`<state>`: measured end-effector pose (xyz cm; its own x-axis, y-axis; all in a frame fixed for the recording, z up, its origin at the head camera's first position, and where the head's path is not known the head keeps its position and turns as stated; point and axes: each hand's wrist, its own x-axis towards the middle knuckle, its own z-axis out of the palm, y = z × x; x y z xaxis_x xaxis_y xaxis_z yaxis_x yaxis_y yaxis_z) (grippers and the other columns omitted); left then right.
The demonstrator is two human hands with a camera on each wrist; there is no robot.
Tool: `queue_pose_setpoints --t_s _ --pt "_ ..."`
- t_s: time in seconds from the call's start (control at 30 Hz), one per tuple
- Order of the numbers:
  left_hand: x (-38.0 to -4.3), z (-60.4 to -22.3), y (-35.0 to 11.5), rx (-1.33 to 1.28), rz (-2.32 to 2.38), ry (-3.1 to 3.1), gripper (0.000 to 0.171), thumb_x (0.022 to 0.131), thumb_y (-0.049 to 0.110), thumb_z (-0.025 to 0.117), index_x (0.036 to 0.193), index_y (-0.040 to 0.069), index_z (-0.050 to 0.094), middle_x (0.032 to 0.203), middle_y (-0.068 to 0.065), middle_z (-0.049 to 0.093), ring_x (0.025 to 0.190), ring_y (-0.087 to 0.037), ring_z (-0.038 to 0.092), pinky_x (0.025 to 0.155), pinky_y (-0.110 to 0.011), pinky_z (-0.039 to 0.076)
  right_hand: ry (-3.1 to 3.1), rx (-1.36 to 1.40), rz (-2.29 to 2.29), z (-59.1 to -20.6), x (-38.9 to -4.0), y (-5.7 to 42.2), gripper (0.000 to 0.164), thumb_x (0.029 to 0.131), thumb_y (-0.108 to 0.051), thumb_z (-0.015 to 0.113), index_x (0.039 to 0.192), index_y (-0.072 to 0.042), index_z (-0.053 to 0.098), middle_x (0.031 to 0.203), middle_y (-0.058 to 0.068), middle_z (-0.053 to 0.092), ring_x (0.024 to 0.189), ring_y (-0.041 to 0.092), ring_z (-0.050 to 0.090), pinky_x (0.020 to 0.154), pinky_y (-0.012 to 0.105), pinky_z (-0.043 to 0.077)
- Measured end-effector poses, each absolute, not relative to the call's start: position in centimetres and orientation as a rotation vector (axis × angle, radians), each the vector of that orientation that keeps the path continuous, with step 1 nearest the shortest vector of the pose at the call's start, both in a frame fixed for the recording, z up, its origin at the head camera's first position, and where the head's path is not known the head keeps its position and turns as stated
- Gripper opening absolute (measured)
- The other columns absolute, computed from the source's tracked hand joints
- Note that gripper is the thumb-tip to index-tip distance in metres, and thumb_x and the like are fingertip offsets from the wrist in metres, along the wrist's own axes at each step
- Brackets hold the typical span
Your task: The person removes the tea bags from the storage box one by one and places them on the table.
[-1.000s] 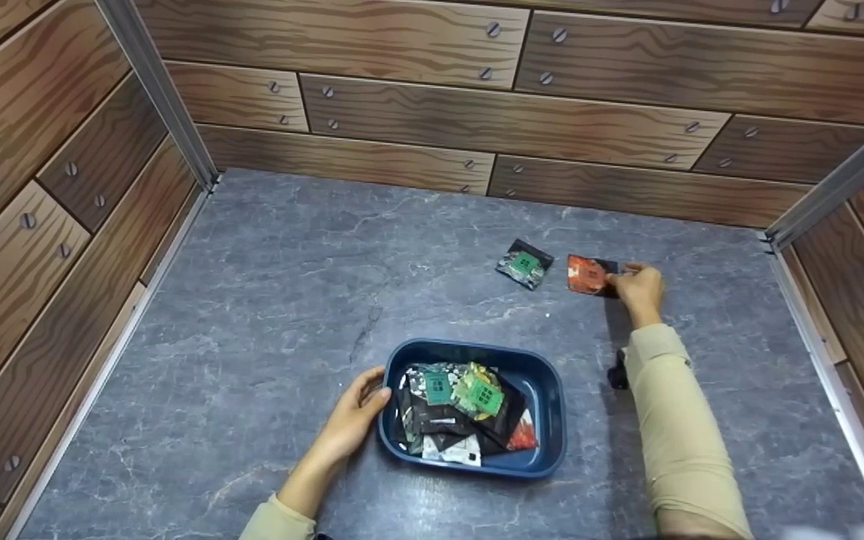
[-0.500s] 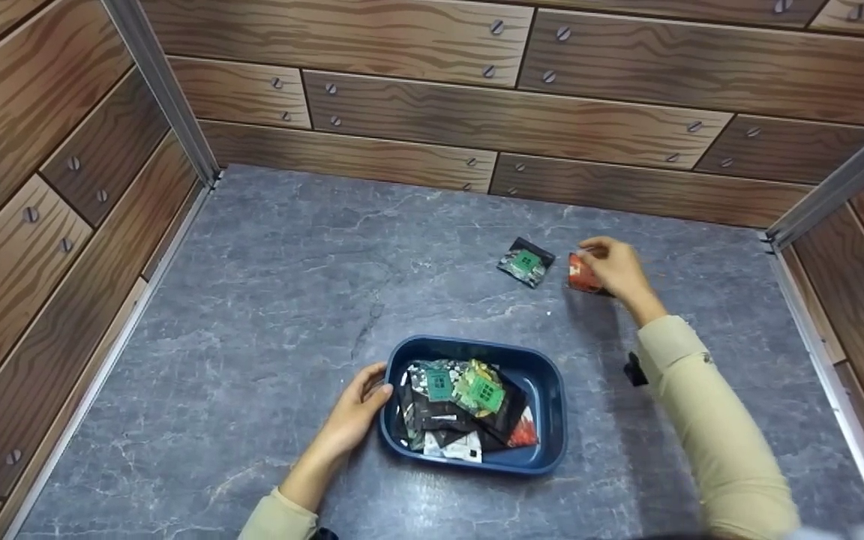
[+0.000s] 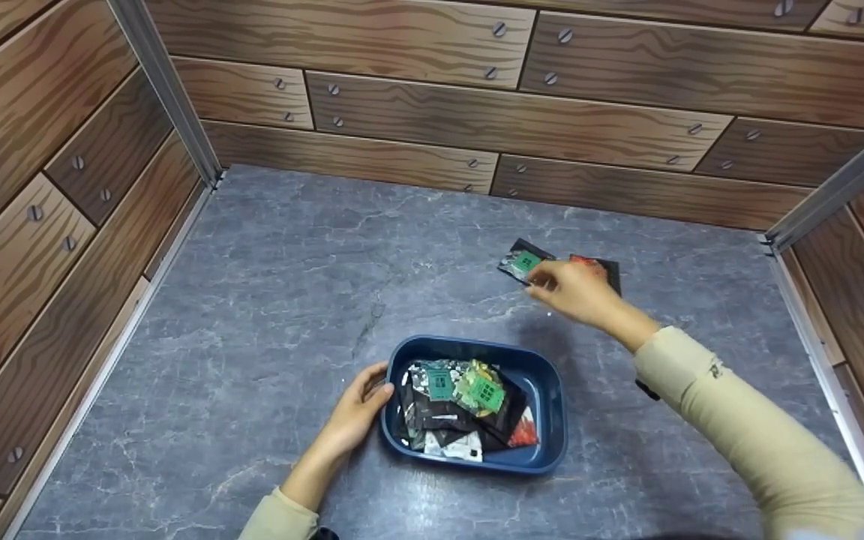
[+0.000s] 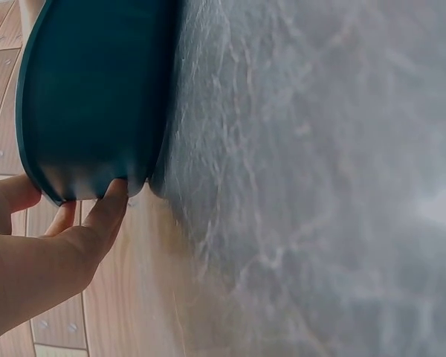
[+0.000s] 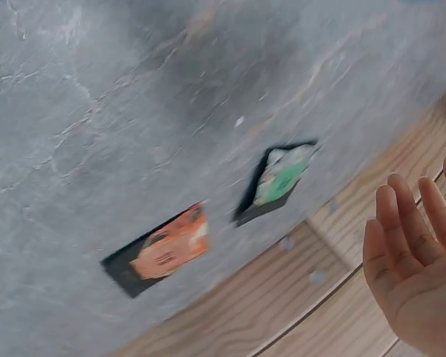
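A dark blue plastic basin (image 3: 552, 450) with rounded corners stands on the grey marbled surface, holding several small printed sachets (image 3: 439, 382). At its left end my left hand (image 3: 357, 409) grips it, thumb at the rim and fingertips against the outer wall (image 4: 89, 97). My right hand (image 3: 574, 291) is in the air beyond the basin, fingers loosely bent and holding nothing. Beneath and behind it lie two sachets: a black one with a green label (image 3: 523, 259) and a black-and-orange one (image 3: 612, 276), which the hand partly hides in the head view. The right wrist view shows both sachets, the orange one (image 5: 171, 249) whole.
Wood-plank patterned panels (image 3: 402, 97) close off the back, left and right of the surface. Metal strips (image 3: 177, 97) run along their corners. A tiny white speck (image 3: 549, 314) lies in front of the two sachets.
My right hand has let go of the orange sachet, lifted and swung left towards the green-labelled one. The orange sachet stays flat on the surface. My left hand and the basin hold still.
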<state>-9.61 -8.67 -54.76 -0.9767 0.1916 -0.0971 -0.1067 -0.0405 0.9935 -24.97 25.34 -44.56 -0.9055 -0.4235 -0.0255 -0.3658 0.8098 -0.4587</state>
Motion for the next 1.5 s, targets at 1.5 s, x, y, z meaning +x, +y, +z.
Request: queue_pose_setpoints --t_s 1.5 --pt "-9.7 -54.9 -8.7 0.108 2.127 2.019 0.045 0.101 0.004 0.049 0.139 -0.017 0.036 0.14 -0.037 0.043 0.131 -0.047 0.044 0.113 -0.048 0.035 2.552 -1.41 0.419 -47.9 -14.9 9.8 0.033 0.079 -0.034 0.075 0.099 -0.009 0.069 0.091 0.006 0.07 0.082 0.025 0.067 0.068 0.037 0.055"
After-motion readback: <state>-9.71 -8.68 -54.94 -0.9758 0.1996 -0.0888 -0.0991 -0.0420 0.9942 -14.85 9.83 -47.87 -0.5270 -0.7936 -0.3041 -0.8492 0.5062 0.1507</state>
